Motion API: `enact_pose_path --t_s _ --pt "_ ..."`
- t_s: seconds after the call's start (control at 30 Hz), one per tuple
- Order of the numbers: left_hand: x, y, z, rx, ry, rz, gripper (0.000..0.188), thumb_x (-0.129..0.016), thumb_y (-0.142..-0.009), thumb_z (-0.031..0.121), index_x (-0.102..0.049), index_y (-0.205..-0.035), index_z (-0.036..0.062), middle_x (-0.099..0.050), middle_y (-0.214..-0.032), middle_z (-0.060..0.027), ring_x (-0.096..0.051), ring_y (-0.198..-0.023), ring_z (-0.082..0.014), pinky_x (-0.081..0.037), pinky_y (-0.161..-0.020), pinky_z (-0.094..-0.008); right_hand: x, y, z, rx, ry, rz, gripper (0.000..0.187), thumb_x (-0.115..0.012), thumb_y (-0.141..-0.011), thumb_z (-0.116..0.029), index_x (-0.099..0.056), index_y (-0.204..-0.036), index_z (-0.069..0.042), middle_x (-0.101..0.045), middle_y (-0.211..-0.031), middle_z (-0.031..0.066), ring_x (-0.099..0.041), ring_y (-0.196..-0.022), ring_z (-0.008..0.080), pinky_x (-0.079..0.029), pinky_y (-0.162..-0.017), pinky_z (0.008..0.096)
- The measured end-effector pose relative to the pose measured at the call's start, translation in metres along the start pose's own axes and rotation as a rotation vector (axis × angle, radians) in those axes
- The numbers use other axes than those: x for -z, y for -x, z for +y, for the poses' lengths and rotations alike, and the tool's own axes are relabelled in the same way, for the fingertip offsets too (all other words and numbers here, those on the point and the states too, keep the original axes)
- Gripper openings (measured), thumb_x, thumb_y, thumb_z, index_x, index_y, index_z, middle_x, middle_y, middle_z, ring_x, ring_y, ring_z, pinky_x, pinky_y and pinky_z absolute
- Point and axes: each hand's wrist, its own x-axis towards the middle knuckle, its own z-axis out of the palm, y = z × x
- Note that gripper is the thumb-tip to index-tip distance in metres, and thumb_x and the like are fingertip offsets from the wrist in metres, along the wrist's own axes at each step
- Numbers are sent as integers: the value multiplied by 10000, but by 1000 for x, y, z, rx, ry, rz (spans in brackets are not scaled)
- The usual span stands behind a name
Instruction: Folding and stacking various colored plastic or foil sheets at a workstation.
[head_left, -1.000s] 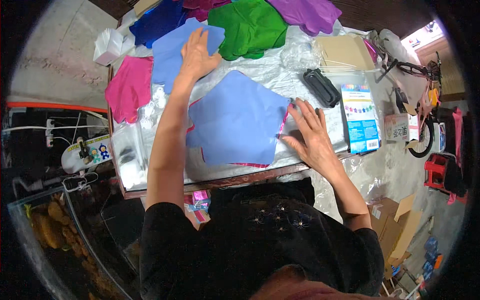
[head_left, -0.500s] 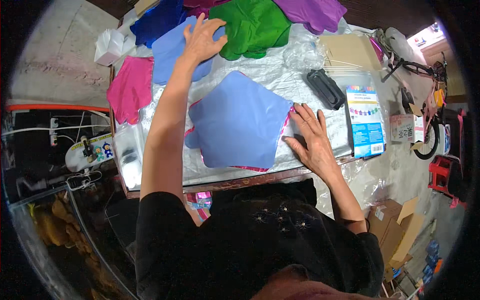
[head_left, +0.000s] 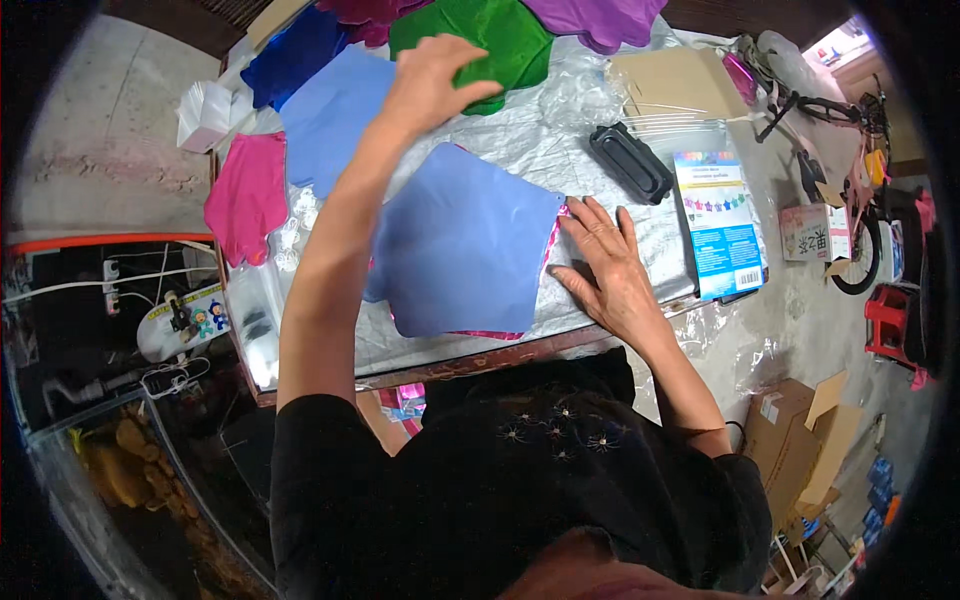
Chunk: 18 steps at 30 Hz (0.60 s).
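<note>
Blue star (head_left: 470, 240), silvery tabletop (head_left: 515, 140), concrete floor (head_left: 810, 315)

I'm reading clock positions off the light-blue star (head_left: 455, 245) on my feed. Star: smooth, matt, faint creases; I can't tell cloth from film. Pink layer (head_left: 553, 238) showing at 3: shiny, foil-like. Green piece (head_left: 515, 45), 12: wrinkled, satin gloss. Table cover (head_left: 535, 140): silvery, crinkled, plasticky sheen. Table edge (head_left: 470, 362), 6: looks like wood. Black tray (head_left: 630, 165), 2: semi-gloss plastic. Bag (head_left: 578, 98), 1: clear crinkled plastic. Wall (head_left: 110, 120), 10: rough, matt.
</note>
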Motion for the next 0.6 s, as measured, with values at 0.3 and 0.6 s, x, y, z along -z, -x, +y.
enact_pose_path --t_s 0.3,0.6 --pt "-30 -6 19 61 78 -64 307 -849 -793 338 -802 -989 106 -759 -966 -69 -713 -827 -258 -558 -733 -362 2 2 -4 16 -2 24 587 -734 -922 -248 -540 -1431 -28 -492 -1535 161 -403 -1465 361 -215 -1239 542" --pt "-30 -10 -9 725 611 -153 293 -911 -749 283 -814 -913 60 -745 -787 -10 -643 -689 -101 -523 -667 -284 41 -79 -7 290 149 69 511 -650 -952 -128 -525 -1437 -29 -568 -1452 186 -501 -1389 373 -318 -1205 529"
